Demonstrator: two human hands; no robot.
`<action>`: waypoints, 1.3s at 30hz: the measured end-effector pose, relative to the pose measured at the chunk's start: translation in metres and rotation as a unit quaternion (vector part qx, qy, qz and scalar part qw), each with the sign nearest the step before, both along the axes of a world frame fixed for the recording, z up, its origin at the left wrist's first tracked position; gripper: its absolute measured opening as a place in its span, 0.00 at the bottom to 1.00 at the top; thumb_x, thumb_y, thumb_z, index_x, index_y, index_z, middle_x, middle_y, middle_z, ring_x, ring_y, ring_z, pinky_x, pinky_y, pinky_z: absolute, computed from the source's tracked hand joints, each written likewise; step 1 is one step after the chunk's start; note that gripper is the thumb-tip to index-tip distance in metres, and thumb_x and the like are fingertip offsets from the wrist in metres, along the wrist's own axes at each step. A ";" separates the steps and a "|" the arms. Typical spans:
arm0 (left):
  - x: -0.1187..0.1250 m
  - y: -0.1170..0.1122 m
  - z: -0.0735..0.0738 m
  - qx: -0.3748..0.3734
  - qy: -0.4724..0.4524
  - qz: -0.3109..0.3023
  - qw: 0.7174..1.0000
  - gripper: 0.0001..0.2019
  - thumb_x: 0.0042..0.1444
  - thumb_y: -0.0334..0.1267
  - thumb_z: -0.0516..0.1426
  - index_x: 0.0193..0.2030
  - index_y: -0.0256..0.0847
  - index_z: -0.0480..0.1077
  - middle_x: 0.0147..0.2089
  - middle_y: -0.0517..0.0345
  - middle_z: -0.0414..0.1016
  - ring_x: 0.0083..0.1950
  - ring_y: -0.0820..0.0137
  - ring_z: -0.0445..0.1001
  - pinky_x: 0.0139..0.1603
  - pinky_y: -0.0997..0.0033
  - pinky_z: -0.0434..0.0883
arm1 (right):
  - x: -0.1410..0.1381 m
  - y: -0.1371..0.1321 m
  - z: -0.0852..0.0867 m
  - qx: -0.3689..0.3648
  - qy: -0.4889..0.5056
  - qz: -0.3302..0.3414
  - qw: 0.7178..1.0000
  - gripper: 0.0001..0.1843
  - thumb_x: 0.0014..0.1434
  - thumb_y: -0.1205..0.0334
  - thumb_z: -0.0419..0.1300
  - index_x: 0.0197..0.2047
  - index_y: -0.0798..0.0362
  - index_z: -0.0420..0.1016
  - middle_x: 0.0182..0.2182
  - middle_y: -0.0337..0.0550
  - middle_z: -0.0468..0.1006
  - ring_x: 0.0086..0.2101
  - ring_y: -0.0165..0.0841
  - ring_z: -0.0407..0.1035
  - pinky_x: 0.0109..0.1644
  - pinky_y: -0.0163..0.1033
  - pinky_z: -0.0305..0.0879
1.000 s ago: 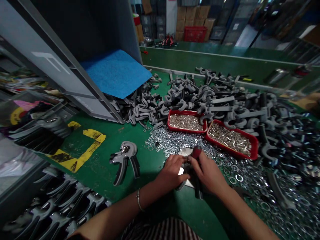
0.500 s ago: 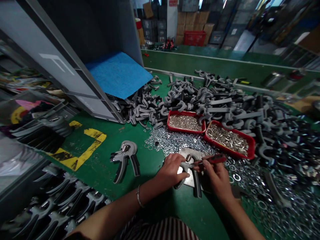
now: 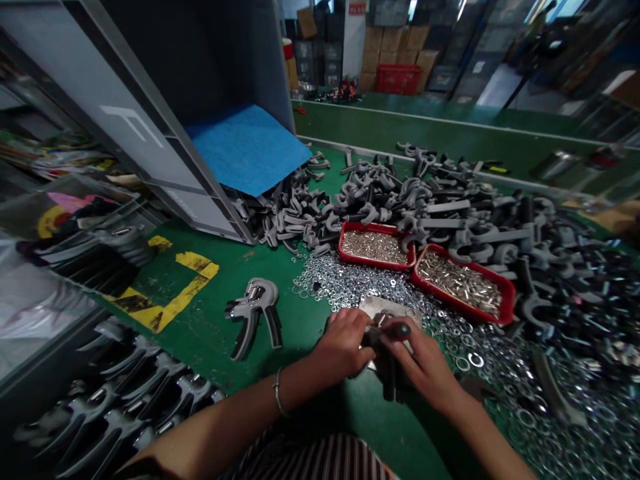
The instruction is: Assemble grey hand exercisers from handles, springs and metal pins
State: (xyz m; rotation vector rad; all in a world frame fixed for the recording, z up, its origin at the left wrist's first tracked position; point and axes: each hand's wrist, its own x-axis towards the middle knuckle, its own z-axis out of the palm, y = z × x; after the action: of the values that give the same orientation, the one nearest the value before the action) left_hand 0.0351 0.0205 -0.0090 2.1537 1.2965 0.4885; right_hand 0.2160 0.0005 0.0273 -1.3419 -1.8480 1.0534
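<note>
My left hand (image 3: 343, 343) has its fingers closed on a hand grip exerciser (image 3: 389, 380), steadying it on a metal plate (image 3: 377, 305) while my right hand (image 3: 423, 370) grips a tool (image 3: 400, 330) against it.

Tool (image 3: 399, 330) tip hidden by right hand (image 3: 423, 367); red sign (image 3: 357, 8) text too small

The left hand (image 3: 343, 343) holds a grey hand grip exerciser (image 3: 387, 380) against a steel plate (image 3: 381, 307), and the right hand (image 3: 420, 367) closes on a dark-handled tool (image 3: 400, 329) at its spring end. Steel washers (image 3: 350, 283) spread around 2 red trays (image 3: 453, 301).
</note>
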 end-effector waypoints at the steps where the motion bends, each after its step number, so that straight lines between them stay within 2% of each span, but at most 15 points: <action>1: 0.002 -0.001 0.000 0.009 0.009 0.006 1.000 0.19 0.55 0.39 0.64 0.52 0.42 0.66 0.52 0.50 0.70 0.54 0.55 0.66 0.56 0.53 0.63 | -0.001 -0.006 0.007 -0.010 0.066 -0.021 0.998 0.12 0.66 0.49 0.52 0.42 0.46 0.68 0.32 0.42 0.78 0.30 0.39 0.72 0.34 0.42 0.68; 3: 0.005 -0.004 -0.002 0.023 0.026 0.018 0.999 0.19 0.56 0.40 0.64 0.52 0.40 0.66 0.54 0.47 0.69 0.55 0.54 0.66 0.57 0.52 0.62 | 0.003 -0.014 0.018 -0.009 0.202 -0.085 0.976 0.14 0.67 0.45 0.48 0.44 0.44 0.65 0.27 0.40 0.76 0.23 0.37 0.68 0.28 0.42 0.66; 5: 0.006 -0.008 -0.005 0.027 0.035 0.019 0.999 0.20 0.55 0.41 0.65 0.52 0.39 0.66 0.56 0.46 0.69 0.56 0.54 0.65 0.58 0.51 0.62 | 0.016 -0.012 0.019 0.004 0.226 -0.152 0.962 0.14 0.67 0.44 0.47 0.45 0.44 0.64 0.24 0.38 0.74 0.21 0.36 0.66 0.26 0.41 0.64; 7: 0.003 -0.007 -0.003 0.025 0.043 0.010 0.999 0.24 0.54 0.45 0.66 0.54 0.39 0.66 0.57 0.45 0.69 0.57 0.52 0.65 0.58 0.50 0.62 | 0.040 -0.001 0.009 0.006 0.088 -0.182 0.979 0.13 0.66 0.45 0.51 0.41 0.45 0.66 0.25 0.38 0.74 0.24 0.36 0.68 0.29 0.41 0.64; 9: -0.003 0.004 0.006 0.031 0.051 -0.022 0.998 0.26 0.55 0.48 0.65 0.56 0.40 0.66 0.56 0.45 0.70 0.57 0.52 0.67 0.57 0.50 0.63 | 0.070 0.010 -0.008 -0.008 -0.108 -0.161 0.981 0.17 0.63 0.42 0.53 0.35 0.46 0.68 0.26 0.41 0.75 0.27 0.40 0.70 0.32 0.43 0.64; 11: -0.009 0.030 0.022 0.051 0.054 -0.071 0.995 0.20 0.61 0.48 0.60 0.56 0.41 0.67 0.51 0.48 0.74 0.53 0.56 0.70 0.55 0.53 0.65 | 0.097 0.016 -0.019 -0.006 -0.243 -0.147 0.959 0.20 0.62 0.40 0.53 0.38 0.48 0.70 0.30 0.45 0.78 0.30 0.44 0.73 0.33 0.45 0.65; 13: -0.010 0.069 0.041 0.089 0.077 -0.098 0.988 0.12 0.68 0.43 0.53 0.51 0.42 0.71 0.46 0.51 0.77 0.49 0.61 0.73 0.53 0.59 0.66 | 0.113 0.018 -0.019 0.054 -0.311 -0.160 0.935 0.22 0.63 0.40 0.52 0.46 0.49 0.72 0.38 0.50 0.80 0.36 0.48 0.75 0.35 0.47 0.67; 14: -0.008 0.092 0.049 0.113 0.107 -0.091 0.984 0.11 0.69 0.39 0.50 0.48 0.41 0.72 0.45 0.51 0.77 0.48 0.62 0.73 0.52 0.61 0.67 | 0.114 0.021 -0.014 0.102 -0.323 -0.164 0.927 0.22 0.64 0.41 0.51 0.48 0.49 0.72 0.41 0.51 0.80 0.38 0.49 0.74 0.38 0.48 0.67; 17: 0.003 0.154 0.067 0.154 0.219 -0.046 0.962 0.11 0.65 0.28 0.50 0.44 0.35 0.75 0.44 0.43 0.77 0.50 0.60 0.74 0.52 0.61 0.67 | 0.097 0.046 0.005 0.207 -0.321 -0.103 0.918 0.16 0.67 0.50 0.50 0.44 0.49 0.75 0.40 0.50 0.78 0.41 0.45 0.72 0.44 0.46 0.68; 20: 0.014 0.187 0.067 0.155 0.259 -0.028 0.953 0.08 0.58 0.24 0.55 0.37 0.30 0.76 0.37 0.39 0.78 0.45 0.57 0.76 0.47 0.60 0.69 | 0.063 0.095 0.017 0.220 -0.352 -0.036 0.909 0.13 0.68 0.59 0.51 0.39 0.50 0.76 0.37 0.49 0.77 0.41 0.43 0.69 0.45 0.44 0.67; 24: 0.011 0.194 0.049 0.163 0.277 -0.019 0.947 0.08 0.57 0.22 0.55 0.36 0.29 0.77 0.36 0.37 0.78 0.42 0.56 0.78 0.45 0.60 0.69 | 0.027 0.165 0.010 0.218 -0.392 -0.019 0.893 0.11 0.65 0.64 0.56 0.32 0.52 0.77 0.34 0.51 0.77 0.43 0.44 0.67 0.48 0.45 0.64; 27: 0.005 0.191 0.037 0.165 0.280 -0.009 0.946 0.11 0.60 0.22 0.52 0.40 0.28 0.76 0.41 0.35 0.78 0.44 0.56 0.77 0.46 0.60 0.69 | 0.016 0.195 -0.003 0.193 -0.410 0.007 0.891 0.07 0.62 0.63 0.62 0.32 0.54 0.76 0.35 0.46 0.78 0.44 0.40 0.69 0.50 0.45 0.65; 34: 0.007 0.196 0.027 0.161 0.257 0.019 0.953 0.11 0.62 0.23 0.50 0.43 0.28 0.75 0.42 0.37 0.77 0.46 0.56 0.76 0.48 0.59 0.67 | 0.019 0.205 -0.021 0.146 -0.398 -0.008 0.906 0.10 0.64 0.57 0.61 0.41 0.55 0.75 0.42 0.43 0.77 0.44 0.37 0.72 0.50 0.48 0.69; 37: 0.002 0.192 0.035 0.170 0.231 0.035 0.957 0.11 0.65 0.24 0.49 0.44 0.28 0.73 0.45 0.37 0.75 0.48 0.56 0.74 0.49 0.59 0.66 | 0.020 0.202 -0.024 0.135 -0.368 -0.034 0.919 0.09 0.65 0.58 0.60 0.42 0.56 0.74 0.41 0.43 0.77 0.43 0.37 0.72 0.49 0.48 0.69; 39: -0.002 0.175 0.043 0.179 0.212 0.045 0.960 0.11 0.67 0.28 0.49 0.45 0.30 0.72 0.47 0.39 0.74 0.50 0.57 0.73 0.50 0.59 0.66 | 0.019 0.201 -0.026 0.129 -0.341 -0.051 0.930 0.07 0.65 0.60 0.60 0.40 0.56 0.74 0.40 0.43 0.77 0.43 0.37 0.72 0.50 0.48 0.68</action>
State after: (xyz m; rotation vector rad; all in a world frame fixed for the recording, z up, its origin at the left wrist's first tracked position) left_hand 0.0330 0.1953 0.0343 2.6114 1.6435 0.3236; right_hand 0.2353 0.2020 0.0015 -1.7506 -2.2631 0.2658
